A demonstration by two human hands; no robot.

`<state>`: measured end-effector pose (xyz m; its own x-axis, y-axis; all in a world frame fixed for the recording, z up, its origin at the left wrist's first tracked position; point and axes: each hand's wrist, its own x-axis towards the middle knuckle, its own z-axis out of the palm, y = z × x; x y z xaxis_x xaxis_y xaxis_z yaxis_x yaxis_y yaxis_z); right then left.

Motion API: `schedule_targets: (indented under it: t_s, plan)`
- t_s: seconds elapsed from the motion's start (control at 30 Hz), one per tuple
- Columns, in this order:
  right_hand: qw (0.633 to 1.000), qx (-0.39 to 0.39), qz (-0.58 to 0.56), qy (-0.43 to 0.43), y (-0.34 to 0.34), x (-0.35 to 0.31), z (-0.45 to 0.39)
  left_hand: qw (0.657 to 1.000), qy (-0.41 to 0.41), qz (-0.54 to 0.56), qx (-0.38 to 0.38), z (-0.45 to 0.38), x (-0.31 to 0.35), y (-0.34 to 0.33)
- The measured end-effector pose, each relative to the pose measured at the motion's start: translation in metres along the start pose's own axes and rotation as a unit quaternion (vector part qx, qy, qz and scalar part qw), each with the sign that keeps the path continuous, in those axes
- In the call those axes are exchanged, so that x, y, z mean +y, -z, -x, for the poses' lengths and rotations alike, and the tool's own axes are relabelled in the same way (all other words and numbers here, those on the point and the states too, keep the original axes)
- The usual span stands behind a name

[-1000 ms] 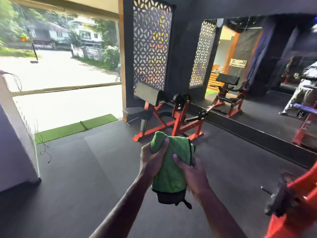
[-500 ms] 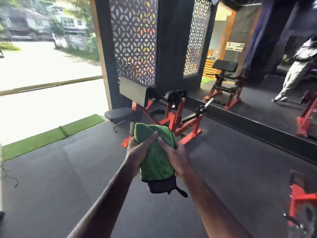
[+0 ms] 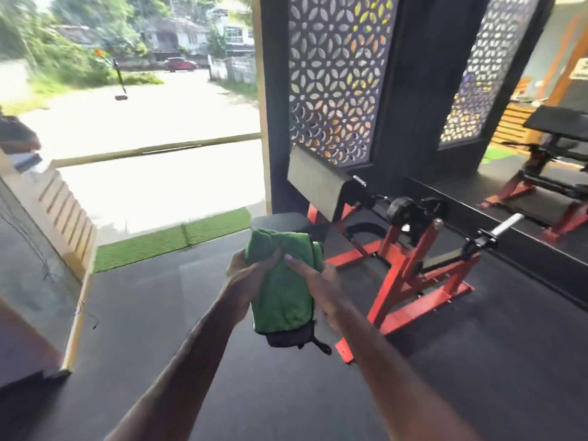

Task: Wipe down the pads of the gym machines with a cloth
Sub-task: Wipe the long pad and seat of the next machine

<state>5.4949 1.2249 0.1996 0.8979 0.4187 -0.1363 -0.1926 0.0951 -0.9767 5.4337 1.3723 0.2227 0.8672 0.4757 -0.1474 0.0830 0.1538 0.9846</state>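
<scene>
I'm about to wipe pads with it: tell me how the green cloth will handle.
Likely floppy: the cloth bunches and folds where the left hand and right hand grip it. Probably light, since it is held up by fingers alone. Its fuzzy surface should grip, not slip.

The green cloth is bunched into a thick fold, held upright in the air between both hands, with a dark piece hanging out below it. Beyond it stands a red-framed machine on the floor, with a slanted grey-black pad and a flat black seat pad below it.
</scene>
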Motion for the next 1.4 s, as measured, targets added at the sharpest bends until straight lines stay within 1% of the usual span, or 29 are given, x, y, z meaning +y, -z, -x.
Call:
schedule_targets:
  t_s: [0.1,0.17,0.27,0.4,0.5,0.6,0.77,0.83,0.97,1.07,1.2,1.23,1.3,1.4]
  plan:
    - [0.998,-0.061,0.029,-0.017,-0.018,0.002,-0.069,0.999,0.015,0.000,0.042,-0.067,-0.003,0.015]
    - [0.997,-0.071,0.040,-0.016,-0.032,0.004,-0.108,0.999,0.020,0.010,0.044,-0.105,-0.002,0.027]
    - [0.997,-0.065,0.047,-0.019,-0.056,0.000,-0.195,0.999,0.016,0.019,0.028,-0.192,0.007,0.043]
    - [0.997,-0.058,0.042,-0.027,-0.082,-0.005,-0.299,0.999,0.024,0.013,-0.025,-0.291,0.031,0.061]
    - [0.998,-0.023,0.044,-0.039,-0.095,0.002,-0.370,0.997,0.036,0.018,-0.069,-0.357,0.040,0.074]
    - [0.999,0.011,0.022,-0.046,-0.100,0.000,-0.432,0.994,0.063,0.019,-0.084,-0.425,0.040,0.082]
    - [0.998,0.037,0.031,-0.039,-0.103,-0.006,-0.518,0.998,0.046,0.007,-0.052,-0.524,0.032,0.076]
    - [0.997,0.056,0.051,-0.027,-0.105,-0.009,-0.555,0.998,0.053,0.012,-0.041,-0.557,0.035,0.065]
    - [0.995,0.088,0.050,-0.011,-0.104,-0.022,-0.647,0.997,0.068,0.009,-0.029,-0.643,0.050,0.038]
    - [0.993,0.092,0.068,-0.002,-0.108,-0.028,-0.717,0.997,0.079,-0.009,0.005,-0.704,0.063,0.028]
    - [0.984,0.143,0.091,0.045,-0.112,-0.035,-0.790,0.997,0.071,-0.029,-0.003,-0.764,0.085,0.027]
    - [0.981,0.157,0.103,0.051,-0.110,-0.034,-0.828,0.996,0.078,-0.035,0.000,-0.801,0.084,0.024]
    - [0.976,0.159,0.134,0.070,-0.108,-0.040,-0.829,0.997,0.073,-0.028,0.001,-0.808,0.085,0.025]
    - [0.966,0.168,0.182,0.079,-0.103,-0.044,-0.867,0.995,0.097,-0.011,0.009,-0.863,0.077,0.015]
